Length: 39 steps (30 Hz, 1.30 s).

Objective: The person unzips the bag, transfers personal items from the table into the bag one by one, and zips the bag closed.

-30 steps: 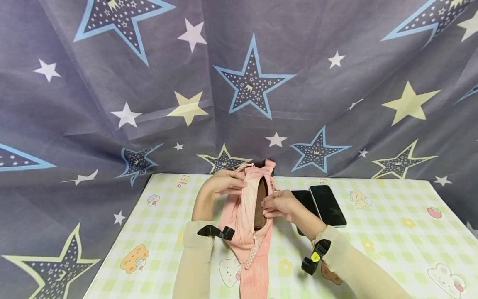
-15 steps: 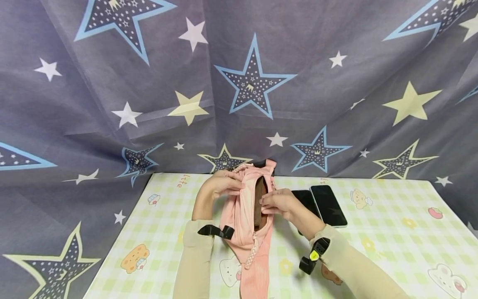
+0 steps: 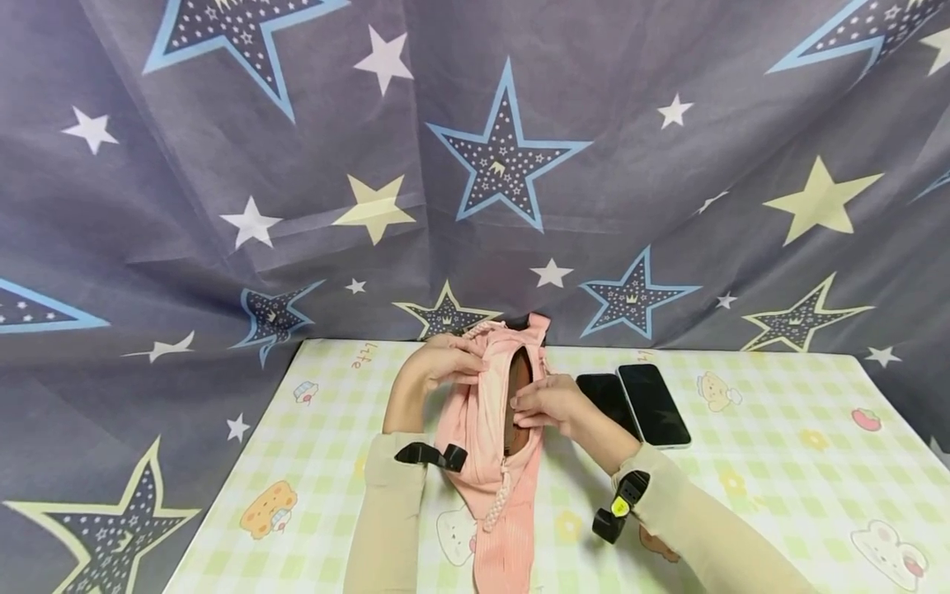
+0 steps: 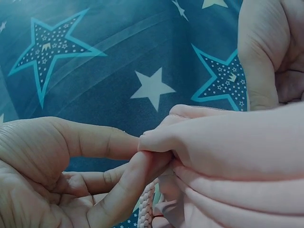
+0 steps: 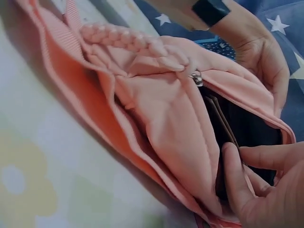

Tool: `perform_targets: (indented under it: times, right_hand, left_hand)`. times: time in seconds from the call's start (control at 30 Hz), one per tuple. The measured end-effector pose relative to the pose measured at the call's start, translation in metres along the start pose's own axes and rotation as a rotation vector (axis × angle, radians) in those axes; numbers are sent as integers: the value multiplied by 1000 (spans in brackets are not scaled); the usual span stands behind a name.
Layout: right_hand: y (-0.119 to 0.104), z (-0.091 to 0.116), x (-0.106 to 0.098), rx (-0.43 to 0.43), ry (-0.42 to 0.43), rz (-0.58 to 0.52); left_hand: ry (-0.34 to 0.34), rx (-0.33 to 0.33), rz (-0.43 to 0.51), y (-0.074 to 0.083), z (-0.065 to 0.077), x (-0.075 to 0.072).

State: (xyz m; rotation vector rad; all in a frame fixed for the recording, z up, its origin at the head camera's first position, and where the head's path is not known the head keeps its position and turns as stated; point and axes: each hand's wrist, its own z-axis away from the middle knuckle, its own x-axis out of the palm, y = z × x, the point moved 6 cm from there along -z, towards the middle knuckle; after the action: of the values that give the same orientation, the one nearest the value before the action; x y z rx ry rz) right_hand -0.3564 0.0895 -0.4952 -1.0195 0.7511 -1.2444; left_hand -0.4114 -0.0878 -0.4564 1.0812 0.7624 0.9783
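A pink waist bag (image 3: 486, 437) lies on the table with its zipped mouth spread wide. At the bag's upper left edge, my left hand (image 3: 445, 363) pinches the fabric between thumb and fingers; the left wrist view shows this pinch on a pink fold (image 4: 228, 142). My right hand (image 3: 549, 403) reaches into the mouth from the right. Its thumb and fingers pinch a flat brown wallet (image 5: 222, 116), whose layered edge shows inside the dark opening. The wallet's lower part is hidden in the bag. A braided pink zipper pull (image 5: 137, 42) hangs at the near end.
Two dark-screened phones lie side by side right of the bag: a black phone (image 3: 604, 396), partly behind my right hand, and a pale-edged phone (image 3: 653, 404). A green checked cloth (image 3: 779, 495) covers the table. A star-patterned curtain (image 3: 475, 264) hangs behind.
My right hand has moved slightly left and farther into the bag's mouth. The wallet has shifted left and shows less in the head view. My left hand keeps its hold.
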Motion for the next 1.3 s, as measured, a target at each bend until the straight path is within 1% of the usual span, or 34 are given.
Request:
perform_targets:
  times: [0.23, 0.33, 0.73, 1.13, 1.3]
  right_hand:
    - [-4, 2, 0, -5, 44, 46]
    - [-4, 1, -1, -9, 61, 59]
    - [5, 0, -1, -38, 104, 127]
    - [6, 0, -2, -27, 121, 161]
    - [6, 0, -1, -50, 126, 174]
  left_hand:
    - [5, 1, -24, 5, 0, -1]
    - [-5, -5, -22, 5, 1, -1]
    - [-5, -6, -10, 0, 1, -3]
    - [4, -11, -19, 0, 0, 2]
    - [-3, -8, -26, 0, 0, 4]
